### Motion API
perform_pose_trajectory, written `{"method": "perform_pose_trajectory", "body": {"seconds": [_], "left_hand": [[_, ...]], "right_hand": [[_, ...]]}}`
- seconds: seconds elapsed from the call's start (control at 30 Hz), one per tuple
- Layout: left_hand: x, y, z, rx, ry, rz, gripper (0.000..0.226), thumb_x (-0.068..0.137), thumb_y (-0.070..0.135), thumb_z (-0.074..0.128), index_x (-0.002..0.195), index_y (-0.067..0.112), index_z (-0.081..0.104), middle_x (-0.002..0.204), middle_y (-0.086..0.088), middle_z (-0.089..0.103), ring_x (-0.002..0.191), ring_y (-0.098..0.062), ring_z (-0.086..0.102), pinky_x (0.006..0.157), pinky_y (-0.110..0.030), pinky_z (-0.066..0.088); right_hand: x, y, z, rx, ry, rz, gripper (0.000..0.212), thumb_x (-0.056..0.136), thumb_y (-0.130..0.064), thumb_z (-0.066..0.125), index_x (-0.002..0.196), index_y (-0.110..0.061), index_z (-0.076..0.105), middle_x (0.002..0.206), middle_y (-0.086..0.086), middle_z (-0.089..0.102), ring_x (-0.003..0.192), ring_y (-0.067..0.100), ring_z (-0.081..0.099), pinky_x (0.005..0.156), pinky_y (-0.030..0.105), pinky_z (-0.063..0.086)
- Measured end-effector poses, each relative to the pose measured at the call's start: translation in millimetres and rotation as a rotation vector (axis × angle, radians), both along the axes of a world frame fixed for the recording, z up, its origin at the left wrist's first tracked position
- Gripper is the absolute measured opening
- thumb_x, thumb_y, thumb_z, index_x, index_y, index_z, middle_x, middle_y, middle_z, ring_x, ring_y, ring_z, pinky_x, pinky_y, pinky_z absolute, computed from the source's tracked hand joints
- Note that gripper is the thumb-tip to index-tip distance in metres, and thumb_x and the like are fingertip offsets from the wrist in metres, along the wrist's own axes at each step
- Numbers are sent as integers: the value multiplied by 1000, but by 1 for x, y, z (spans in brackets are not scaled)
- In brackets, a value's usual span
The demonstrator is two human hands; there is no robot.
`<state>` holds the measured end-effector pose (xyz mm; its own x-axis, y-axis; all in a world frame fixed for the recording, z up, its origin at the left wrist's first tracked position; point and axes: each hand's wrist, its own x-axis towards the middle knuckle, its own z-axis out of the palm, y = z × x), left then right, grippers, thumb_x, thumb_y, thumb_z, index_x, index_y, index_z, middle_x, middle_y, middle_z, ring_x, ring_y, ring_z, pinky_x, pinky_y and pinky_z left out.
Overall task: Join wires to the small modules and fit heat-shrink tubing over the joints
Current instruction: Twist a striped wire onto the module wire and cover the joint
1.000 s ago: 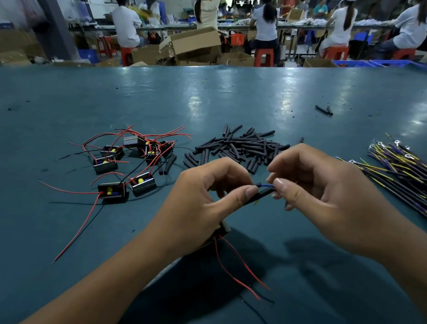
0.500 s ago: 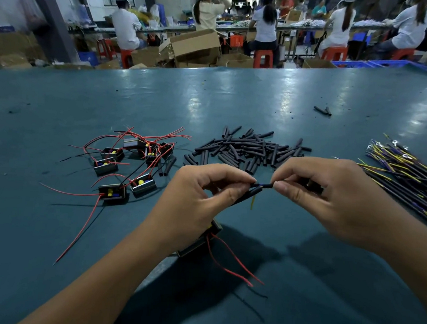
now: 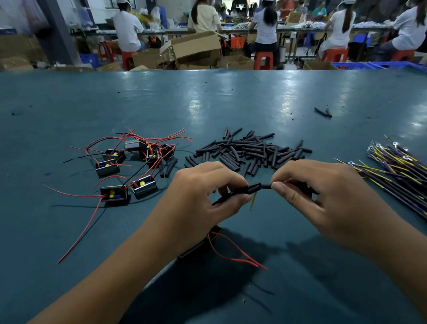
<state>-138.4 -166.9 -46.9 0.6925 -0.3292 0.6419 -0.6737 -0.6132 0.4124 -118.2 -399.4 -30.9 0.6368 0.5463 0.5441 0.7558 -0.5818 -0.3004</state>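
My left hand (image 3: 199, 199) pinches a short black heat-shrink tube (image 3: 246, 190) that sits over a wire joint. My right hand (image 3: 332, 199) pinches the black wire just right of the tube. A thin yellow wire end (image 3: 253, 202) hangs below the joint. Under my left wrist a small black module (image 3: 198, 247) dangles with red leads (image 3: 236, 253) trailing onto the table. A pile of loose black tube pieces (image 3: 249, 152) lies behind my hands. Several modules with red wires (image 3: 130, 165) lie to the left.
A bundle of black, yellow and purple wires with ring terminals (image 3: 405, 177) lies at the right. Two stray tube pieces (image 3: 323, 112) sit farther back on the blue-green table (image 3: 49, 225). Beyond the table's far edge stand cardboard boxes (image 3: 193, 47) and seated workers.
My right hand has drawn back to the right along the wire. The tube now covers the joint where a blue wire end showed before. The module under my left hand has swung lower.
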Motion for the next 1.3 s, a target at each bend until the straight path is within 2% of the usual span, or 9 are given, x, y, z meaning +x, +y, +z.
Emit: {"method": "perform_pose_trajectory", "body": {"seconds": [0.17,0.37,0.5,0.6,0.7,0.8,0.93,1.07,1.3], "left_hand": [[-2,-2,-1,54,-25,14,13,89,17,71,96,6,73,87,0,68,82,-17,62,75,-38,53],[-3,-4,-2,119,-75,44,16,92,16,66,96,3,72,86,-4,67,80,-23,61,72,-43,53],[-2,-4,-2,99,-39,63,14,92,16,65,93,5,72,83,0,66,78,-17,59,71,-34,50],[0,-1,-2,-35,18,142,9,92,14,68,88,9,73,78,6,65,72,-1,53,70,-16,41],[0,0,-2,-152,52,224,6,92,14,72,87,11,75,77,9,67,70,3,56,66,-6,37],[-3,-8,-4,-196,-35,252,6,88,15,73,85,9,75,75,5,68,69,-4,57,64,-17,45],[-10,-22,-10,-182,-158,205,6,84,13,77,83,8,75,73,1,68,67,-12,59,62,-26,48],[-15,-25,-12,-225,-127,165,6,84,14,79,89,10,77,77,3,71,70,-10,64,63,-32,52],[-17,-29,-13,-318,-48,117,9,82,13,82,88,9,76,77,8,73,71,-5,68,66,-23,54]], "right_hand": [[1,0,-2,-3,-69,13,18,97,-29,55,91,-16,66,78,-5,61,67,12,52,62,32,46],[0,2,-2,-13,-91,24,19,98,-28,53,91,-15,65,77,-4,59,67,14,51,60,37,47],[0,6,-6,-7,-124,-6,18,97,-29,55,92,-15,67,82,-4,61,75,19,56,68,42,49],[-6,10,-2,89,-362,-148,15,94,-21,62,94,-9,70,90,3,65,85,28,60,77,45,46],[-20,19,0,194,-451,-56,16,96,-13,60,87,-5,71,80,4,63,75,22,56,75,31,46],[-36,36,-7,307,-131,-15,20,95,-25,60,78,-17,69,67,-9,60,61,6,53,63,13,39],[-36,45,-17,567,378,-61,26,93,-34,64,71,-22,71,55,-2,65,41,12,58,42,18,41],[-30,42,-14,603,467,-117,34,93,-40,65,69,-17,72,56,3,67,43,21,63,38,25,45],[-26,42,-12,751,634,-101,28,91,-25,68,70,-8,74,63,10,70,54,25,70,42,26,49]]}}
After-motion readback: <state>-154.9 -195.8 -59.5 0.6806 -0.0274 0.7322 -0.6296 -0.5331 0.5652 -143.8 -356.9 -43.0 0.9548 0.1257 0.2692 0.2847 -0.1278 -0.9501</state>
